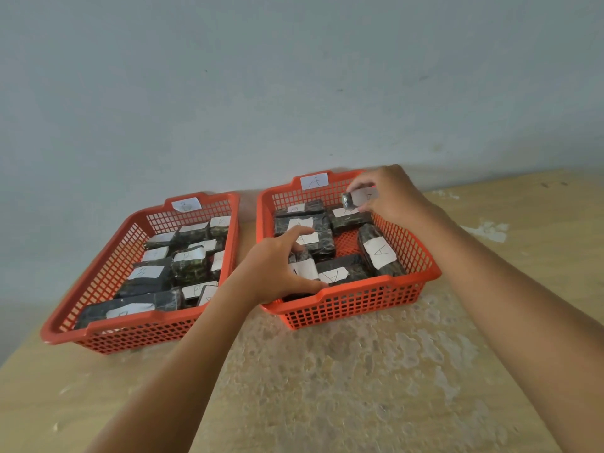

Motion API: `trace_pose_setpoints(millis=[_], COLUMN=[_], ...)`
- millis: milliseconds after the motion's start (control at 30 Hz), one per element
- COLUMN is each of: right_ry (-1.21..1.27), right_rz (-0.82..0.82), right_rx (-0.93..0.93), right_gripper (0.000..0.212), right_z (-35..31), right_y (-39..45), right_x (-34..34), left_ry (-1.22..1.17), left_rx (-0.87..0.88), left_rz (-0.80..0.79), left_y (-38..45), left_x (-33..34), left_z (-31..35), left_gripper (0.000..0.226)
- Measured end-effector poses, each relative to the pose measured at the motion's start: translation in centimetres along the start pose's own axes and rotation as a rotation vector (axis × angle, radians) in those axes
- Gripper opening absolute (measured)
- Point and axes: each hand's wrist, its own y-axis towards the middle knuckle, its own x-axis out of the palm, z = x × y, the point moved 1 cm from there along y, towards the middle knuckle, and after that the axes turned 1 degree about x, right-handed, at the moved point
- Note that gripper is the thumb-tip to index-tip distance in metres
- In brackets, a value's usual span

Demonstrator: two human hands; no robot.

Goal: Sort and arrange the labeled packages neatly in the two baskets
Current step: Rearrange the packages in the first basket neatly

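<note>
Right hand (389,194) pinches a small package (358,197) over basket A's (353,305) far corner; left hand (277,266) grips another package (302,268) at its near edge. A loose pinch could drop it crooked.

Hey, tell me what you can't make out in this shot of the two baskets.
Head view only:
- Small package held by the right hand: blurred, its letter unreadable.
- Package under the left hand: partly hidden by fingers.
- Left basket tag: letter too faint.
- Packages near its front wall: labels cut by the rim.
</note>
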Motion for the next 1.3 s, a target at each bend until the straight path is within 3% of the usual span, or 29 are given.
trace_pose_setpoints(millis=[233,467,567,800,933,1067,1133,1300], right_ry=[-0.245,-0.149,-0.192,-0.313,-0.296,-0.622,-0.693,-0.590], right_rz=[-0.284,-0.384,-0.440,-0.434,-0.300,-0.292,-0.289,-0.229], right_rx=[0.022,0.094,0.095,0.111,0.021,-0.107,-0.076,-0.029], right_gripper=[0.050,0.021,0.019,0.040,0.034,0.045,0.038,0.034], right_z=[-0.2,0.4,0.5,0.2,-0.2,-0.1,0.5,1.8], right_y=[2.9,3.0,2.8,1.5,-0.6,-3.4,-4.4,-5.3], right_x=[2.7,4.7,4.8,4.5,3.0,1.5,1.2,1.3], left_ry=[-0.005,-0.007,-0.005,0.003,-0.188,-0.354,-0.336,-0.216], left_rx=[-0.007,-0.015,-0.018,-0.005,-0.024,-0.044,-0.032,-0.027], left_rz=[-0.005,0.013,0.004,0.035,0.154,0.238,0.230,0.097], left_y=[0.1,0.2,0.2,0.1,-0.2,0.8,2.4,7.5], left_x=[0.1,0.1,0.1,0.0,0.3,-0.6,-1.3,-0.3], left_z=[0.0,-0.2,-0.1,-0.1,-0.4,0.0,0.8,3.2], left_gripper=[0.097,0.097,0.098,0.090,0.054,0.037,0.034,0.030])
